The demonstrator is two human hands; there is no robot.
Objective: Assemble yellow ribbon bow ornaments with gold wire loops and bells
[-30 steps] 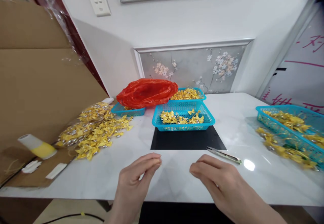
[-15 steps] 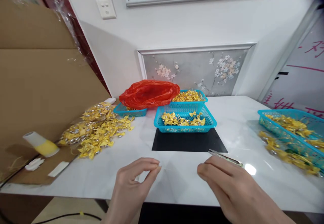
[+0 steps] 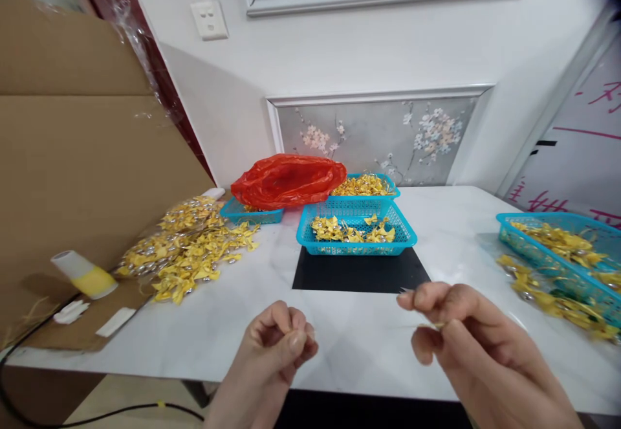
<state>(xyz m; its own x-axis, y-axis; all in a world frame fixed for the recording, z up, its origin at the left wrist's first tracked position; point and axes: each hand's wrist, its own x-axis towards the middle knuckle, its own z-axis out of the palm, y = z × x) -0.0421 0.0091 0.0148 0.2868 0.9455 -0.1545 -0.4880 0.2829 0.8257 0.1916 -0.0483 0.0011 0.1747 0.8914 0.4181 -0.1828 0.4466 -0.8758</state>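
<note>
My left hand (image 3: 284, 348) is closed in a pinch over the white table, and what its fingertips hold is too small to make out. My right hand (image 3: 478, 345) pinches a thin, pale yellowish strand (image 3: 431, 327) between thumb and fingers, its fine end pointing left. Just past the right fingertips shows the tip of small metal scissors (image 3: 403, 290); the rest is hidden behind the hand. Beyond both hands, a blue basket (image 3: 356, 248) stands on a black mat (image 3: 349, 274). Inside it are yellow ribbon bows (image 3: 330, 228) with silvery beads.
A heap of yellow bows (image 3: 189, 267) lies at left, beside a white-and-yellow cone (image 3: 87, 275) on cardboard. A red plastic bag (image 3: 286, 183) covers part of another blue basket (image 3: 259, 217). At right stands a blue basket (image 3: 548, 244), with more bows (image 3: 553, 299) before it.
My right hand has turned and risen slightly right, its fingers now showing the strand and covering most of the scissors. My left fingers have curled in more tightly.
</note>
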